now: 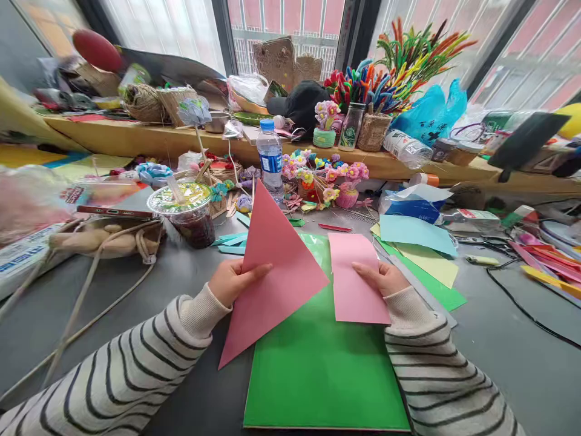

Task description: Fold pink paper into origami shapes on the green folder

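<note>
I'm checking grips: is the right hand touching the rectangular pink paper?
Touching. The head view shows the right hand gripping the rectangular pink paper by its right edge, thumb in front.

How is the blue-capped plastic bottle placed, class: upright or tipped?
Upright: the bottle has its blue cap on top, and its body rises straight up behind the pink paper triangle.

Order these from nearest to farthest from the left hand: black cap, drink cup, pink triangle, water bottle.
1. Pink triangle: held in the left hand.
2. Drink cup: beyond the hand, to its left.
3. Water bottle: farther back, behind the triangle's tip.
4. Black cap: farthest, up on the wooden ledge.
</note>
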### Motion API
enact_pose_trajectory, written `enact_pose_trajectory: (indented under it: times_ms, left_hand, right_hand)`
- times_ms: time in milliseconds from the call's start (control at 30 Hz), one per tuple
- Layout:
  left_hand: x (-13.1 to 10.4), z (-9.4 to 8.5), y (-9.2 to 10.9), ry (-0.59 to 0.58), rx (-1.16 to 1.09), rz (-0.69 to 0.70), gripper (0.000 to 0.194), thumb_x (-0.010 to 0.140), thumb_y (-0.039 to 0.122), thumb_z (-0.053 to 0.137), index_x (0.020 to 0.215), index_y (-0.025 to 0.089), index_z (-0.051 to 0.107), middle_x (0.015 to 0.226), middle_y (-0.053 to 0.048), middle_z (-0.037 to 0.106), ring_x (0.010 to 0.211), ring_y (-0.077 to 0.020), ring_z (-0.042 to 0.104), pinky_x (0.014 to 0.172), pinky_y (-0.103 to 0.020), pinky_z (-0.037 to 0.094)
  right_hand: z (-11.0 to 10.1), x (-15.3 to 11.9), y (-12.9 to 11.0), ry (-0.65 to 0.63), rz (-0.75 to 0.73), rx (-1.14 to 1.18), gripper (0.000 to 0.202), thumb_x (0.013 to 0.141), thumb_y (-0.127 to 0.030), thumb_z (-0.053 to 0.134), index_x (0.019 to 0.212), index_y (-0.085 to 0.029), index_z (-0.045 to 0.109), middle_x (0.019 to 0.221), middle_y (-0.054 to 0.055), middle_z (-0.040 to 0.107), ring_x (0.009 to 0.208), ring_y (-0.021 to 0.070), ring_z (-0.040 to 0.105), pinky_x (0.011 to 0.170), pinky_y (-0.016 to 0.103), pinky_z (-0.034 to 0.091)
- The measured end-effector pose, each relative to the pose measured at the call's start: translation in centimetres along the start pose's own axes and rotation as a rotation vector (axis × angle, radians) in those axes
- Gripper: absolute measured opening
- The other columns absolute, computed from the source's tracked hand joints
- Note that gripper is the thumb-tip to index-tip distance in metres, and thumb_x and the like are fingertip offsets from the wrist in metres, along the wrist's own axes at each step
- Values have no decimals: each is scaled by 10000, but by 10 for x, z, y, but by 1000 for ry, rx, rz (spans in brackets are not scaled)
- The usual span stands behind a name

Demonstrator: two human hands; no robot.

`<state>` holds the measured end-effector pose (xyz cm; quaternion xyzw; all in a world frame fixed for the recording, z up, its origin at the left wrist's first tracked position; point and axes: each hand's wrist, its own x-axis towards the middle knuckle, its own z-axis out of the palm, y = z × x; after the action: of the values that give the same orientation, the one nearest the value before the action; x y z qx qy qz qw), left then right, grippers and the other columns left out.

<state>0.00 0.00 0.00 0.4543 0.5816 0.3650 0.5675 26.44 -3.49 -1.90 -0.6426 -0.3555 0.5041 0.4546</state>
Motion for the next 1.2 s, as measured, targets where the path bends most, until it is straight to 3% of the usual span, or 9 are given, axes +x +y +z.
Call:
enact_pose_trajectory:
  times_ms: [167, 333, 433, 567, 667, 767, 967, 1067, 1200]
  left_hand:
    - [5, -13, 17, 154, -7, 134, 248, 432, 303, 719, 594, 134, 638, 565, 3, 626, 478, -110, 532, 409, -190, 419]
    - [3, -28, 45, 379, 331, 636, 249, 602, 319, 615, 780, 148, 644, 703, -14, 655, 596, -146, 577, 494, -218, 458]
    - [2, -23, 32, 120, 665, 1154, 250, 730, 208, 461, 937, 160, 594, 952, -44, 624, 859, -171, 571, 788, -287, 440]
    - [-3, 1, -25, -179, 959, 1454, 408, 782, 80, 284, 1160, 166, 411, 1142, -93, 505, 1092, -171, 420, 965, -390, 248]
    - [-8, 14, -61, -221, 1069, 1404, 443, 790, 53, 254, 1201, 195, 341, 1147, -57, 506, 1137, -166, 362, 986, -428, 164]
    - [-12, 16, -70, -265, 1122, 1329, 466, 765, 67, 269, 1209, 199, 323, 1183, -57, 471, 1149, -165, 344, 989, -443, 114]
    - [-21, 7, -57, -370, 1161, 1283, 643, 677, 562, 418, 1206, 205, 341, 1228, -96, 415, 1161, -262, 311, 967, -516, -5]
    - [-25, 0, -57, -324, 1117, 1281, 596, 694, 543, 418, 1180, 201, 379, 1218, -104, 425, 1157, -259, 315, 972, -503, 86]
    - [-22, -19, -55, -102, 994, 1209, 330, 775, 222, 427, 1102, 188, 452, 1124, -96, 506, 1059, -197, 435, 905, -373, 324]
  right_hand:
    - [-7, 15, 3, -7, -47, 171, 276, 511, -366, 673, 676, -153, 616, 593, -13, 620, 505, 101, 536, 450, 202, 416]
    - [-23, 26, 4, 145, -290, 289, 265, 492, -314, 689, 710, -186, 607, 663, -29, 624, 607, 102, 552, 556, 211, 452]
    - [-27, 23, -4, 257, -432, 341, 223, 533, -316, 665, 697, -183, 593, 712, -19, 616, 668, 100, 555, 613, 219, 453]
    - [-34, 25, -19, 350, -563, 277, 212, 594, -357, 612, 716, -188, 576, 729, -5, 582, 693, 119, 546, 614, 246, 448]
    - [-43, 35, -26, 465, -584, 13, 234, 641, -402, 549, 713, -181, 574, 632, 8, 541, 609, 141, 526, 572, 280, 433]
    - [-48, 45, -32, 700, -764, -414, 235, 718, -357, 454, 703, -162, 585, 649, 45, 543, 647, 171, 513, 628, 310, 408]
    - [-28, 50, -55, 954, -979, -1024, 271, 776, -203, 341, 873, -171, 592, 965, 78, 537, 824, 217, 454, 702, 332, 376]
    - [-5, 56, -59, 820, -905, -1237, 377, 781, -125, 299, 1118, -176, 459, 1122, 89, 455, 925, 242, 400, 749, 366, 352]
    - [19, 71, -42, 362, -596, -1511, 415, 776, -72, 262, 1151, -152, 419, 1157, 133, 431, 965, 299, 374, 668, 420, 369]
